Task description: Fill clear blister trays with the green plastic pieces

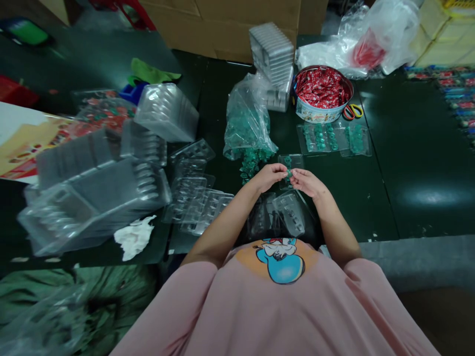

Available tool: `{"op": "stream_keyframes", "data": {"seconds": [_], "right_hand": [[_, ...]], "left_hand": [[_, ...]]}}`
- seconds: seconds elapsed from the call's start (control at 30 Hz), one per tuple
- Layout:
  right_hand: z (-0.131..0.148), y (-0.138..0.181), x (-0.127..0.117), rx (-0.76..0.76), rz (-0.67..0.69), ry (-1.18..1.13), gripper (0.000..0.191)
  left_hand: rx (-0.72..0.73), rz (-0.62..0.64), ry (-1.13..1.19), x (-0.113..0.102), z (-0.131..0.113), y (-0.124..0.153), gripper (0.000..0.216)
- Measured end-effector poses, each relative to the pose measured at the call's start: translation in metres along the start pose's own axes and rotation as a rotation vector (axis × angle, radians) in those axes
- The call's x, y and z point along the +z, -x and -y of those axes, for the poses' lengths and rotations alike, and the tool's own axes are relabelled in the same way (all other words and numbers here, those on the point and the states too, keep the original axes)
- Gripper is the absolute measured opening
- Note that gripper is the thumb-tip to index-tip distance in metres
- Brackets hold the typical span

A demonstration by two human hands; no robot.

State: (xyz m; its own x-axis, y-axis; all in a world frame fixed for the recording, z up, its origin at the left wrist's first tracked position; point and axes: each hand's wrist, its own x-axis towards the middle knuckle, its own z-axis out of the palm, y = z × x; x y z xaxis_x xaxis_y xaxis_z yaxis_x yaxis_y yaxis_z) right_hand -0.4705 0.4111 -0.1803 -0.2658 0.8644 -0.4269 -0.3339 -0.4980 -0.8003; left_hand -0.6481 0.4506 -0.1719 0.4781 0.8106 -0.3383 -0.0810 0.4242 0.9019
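Note:
My left hand point(272, 177) and my right hand point(308, 182) meet over a small clear plastic tray point(298, 160). Fingertips of both pinch a small translucent green piece point(288, 173); its exact kind is too small to make out. More green pieces stand in the tray just beyond my fingers. Beside my left hand, a heap of loose green pieces point(252, 162) spills from the mouth of a clear plastic bag point(247, 116). Farther right lie clear trays point(337, 150) with rows of green pieces in them.
A round tin point(321, 116) of red wrapped packets stands beyond my hands, with scissors point(352, 112) beside it. Stacked clear trays point(272, 49) rise behind the bag. Large clear plastic packaging point(92, 193) and a crumpled tissue point(134, 238) occupy the left. A cardboard box point(230, 27) blocks the back.

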Motion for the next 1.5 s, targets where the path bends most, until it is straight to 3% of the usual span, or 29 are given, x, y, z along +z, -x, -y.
{"op": "stream_keyframes", "data": {"seconds": [0.23, 0.43, 0.57, 0.73, 0.9, 1.0, 1.1, 1.27, 1.5], "right_hand": [[0.001, 0.003, -0.001, 0.017, 0.111, -0.083, 0.038], [0.0, -0.001, -0.001, 0.0, 0.078, -0.057, 0.041], [-0.001, -0.001, 0.001, 0.004, 0.094, -0.113, 0.039], [0.002, 0.0, 0.003, -0.016, 0.0, -0.116, 0.039], [0.003, -0.004, 0.0, -0.055, -0.165, 0.2, 0.022], [0.0, -0.006, -0.003, -0.147, -0.257, 0.527, 0.01], [-0.003, -0.005, -0.005, -0.199, -0.284, 0.883, 0.014], [-0.001, 0.004, 0.002, -0.084, -0.293, 1.285, 0.021], [-0.003, 0.011, 0.015, 0.059, -0.327, 1.538, 0.028]], "left_hand": [[0.017, 0.027, 0.038, 0.002, 0.001, -0.001, 0.027], [0.029, -0.079, 0.063, 0.006, 0.002, 0.0, 0.018], [-0.026, -0.085, 0.137, 0.01, 0.001, 0.0, 0.02], [-0.044, -0.132, 0.136, 0.01, -0.002, -0.004, 0.021], [0.03, -0.2, -0.108, 0.012, 0.002, -0.012, 0.018], [0.08, -0.19, -0.297, 0.012, 0.014, -0.015, 0.017], [0.09, -0.17, -0.52, 0.011, 0.026, -0.013, 0.021], [0.066, -0.145, -0.819, 0.014, 0.031, -0.004, 0.025], [0.004, -0.179, -0.982, 0.021, 0.025, 0.0, 0.028]]}}
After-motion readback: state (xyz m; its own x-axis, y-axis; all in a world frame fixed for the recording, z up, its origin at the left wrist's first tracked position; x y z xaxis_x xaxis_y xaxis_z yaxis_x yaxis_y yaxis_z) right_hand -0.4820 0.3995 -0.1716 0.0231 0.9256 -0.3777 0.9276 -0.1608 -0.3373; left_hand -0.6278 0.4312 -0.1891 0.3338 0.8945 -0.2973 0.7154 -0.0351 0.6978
